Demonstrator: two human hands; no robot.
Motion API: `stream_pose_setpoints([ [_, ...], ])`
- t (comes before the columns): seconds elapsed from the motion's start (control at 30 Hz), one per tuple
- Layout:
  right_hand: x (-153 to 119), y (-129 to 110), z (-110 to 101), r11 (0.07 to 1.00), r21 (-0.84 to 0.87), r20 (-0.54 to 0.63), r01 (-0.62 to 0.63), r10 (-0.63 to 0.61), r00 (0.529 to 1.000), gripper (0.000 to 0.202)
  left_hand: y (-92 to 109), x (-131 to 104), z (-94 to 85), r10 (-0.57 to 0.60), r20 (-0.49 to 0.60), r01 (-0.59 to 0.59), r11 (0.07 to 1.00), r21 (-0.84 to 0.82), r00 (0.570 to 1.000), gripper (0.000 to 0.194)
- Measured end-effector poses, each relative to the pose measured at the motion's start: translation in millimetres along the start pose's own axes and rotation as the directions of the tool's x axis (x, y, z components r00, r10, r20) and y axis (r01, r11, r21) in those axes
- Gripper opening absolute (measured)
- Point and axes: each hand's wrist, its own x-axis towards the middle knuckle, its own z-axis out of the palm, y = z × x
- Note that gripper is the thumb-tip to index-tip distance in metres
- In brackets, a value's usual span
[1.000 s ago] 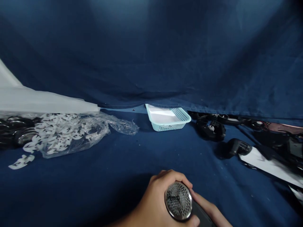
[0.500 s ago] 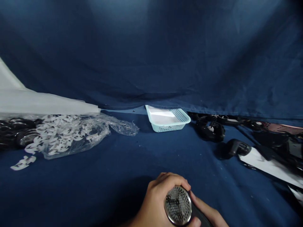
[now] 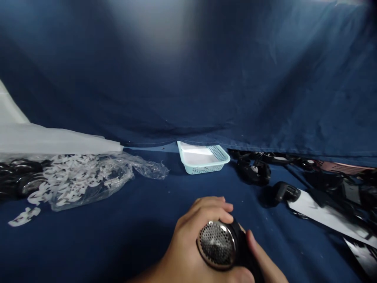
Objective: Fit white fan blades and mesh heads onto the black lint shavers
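A black fabric shaver (image 3: pixel 244 252) is sitting at 6 o'clock: the left hand (image 3: pixel 188 243) is curling its fingers round the perforated metal head (image 3: pixel 216 244), the right hand (image 3: pixel 263 261) gripping the body. Beyond, a light-blue basket (image 3: pixel 204 169) is resting at 12, a clear plastic bag (image 3: pixel 118 184) lying at 10.
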Motion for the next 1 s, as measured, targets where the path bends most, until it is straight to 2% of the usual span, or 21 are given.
stream_pose_setpoints([
  [0.07, 6, -7, 4, 0.996, 0.000, -0.038, 0.092, -0.092, 0.995, 0.065, 1, 10, -0.1, 0.007, -0.024, -0.007, 1.000, 0.002, 1.000, 0.060],
  [0.2, 15, -19, 8, 0.975, -0.054, -0.094, 0.217, -0.221, 0.971, 0.076, -5, 22, -2.3, -0.034, 0.013, 0.034, 0.999, -0.015, 0.999, 0.071],
  [0.33, 19, -29, -1, 0.908, -0.314, -0.127, 0.278, -0.330, 0.935, 0.074, -14, 27, -8.6, -0.182, -0.015, 0.182, 0.983, -0.004, 0.983, 0.068],
  [0.47, 21, -46, -11, 0.762, -0.595, -0.073, 0.255, -0.367, 0.927, 0.074, -18, 32, -13.0, -0.262, -0.062, 0.265, 0.963, 0.053, 0.963, 0.051],
  [0.57, 22, -55, -11, 0.661, -0.694, 0.012, 0.286, -0.385, 0.923, 0.069, -22, 33, -11.0, -0.405, -0.079, 0.408, 0.912, 0.038, 0.911, 0.047],
  [0.67, 26, -56, -11, 0.632, -0.691, 0.089, 0.351, -0.408, 0.909, 0.065, -23, 32, -9.7, -0.530, -0.100, 0.531, 0.847, -0.018, 0.842, 0.049],
  [0.73, 28, -54, -14, 0.649, -0.676, 0.073, 0.350, -0.413, 0.908, 0.067, -18, 34, -12.3, -0.546, -0.066, 0.542, 0.837, -0.072, 0.835, 0.049],
  [0.83, 30, -55, -20, 0.786, -0.547, -0.011, 0.288, -0.351, 0.936, 0.070, -4, 40, -21.0, -0.484, 0.073, 0.490, 0.864, -0.116, 0.872, 0.042],
  [0.9, 29, -59, -23, 0.883, -0.397, -0.023, 0.250, -0.281, 0.959, 0.068, 6, 44, -27.5, -0.433, 0.158, 0.447, 0.892, -0.066, 0.887, 0.052],
  [1.0, 26, -66, -22, 0.930, -0.290, 0.005, 0.226, -0.235, 0.972, 0.067, 16, 48, -34.4, -0.421, 0.197, 0.426, 0.905, 0.021, 0.885, 0.057],
])
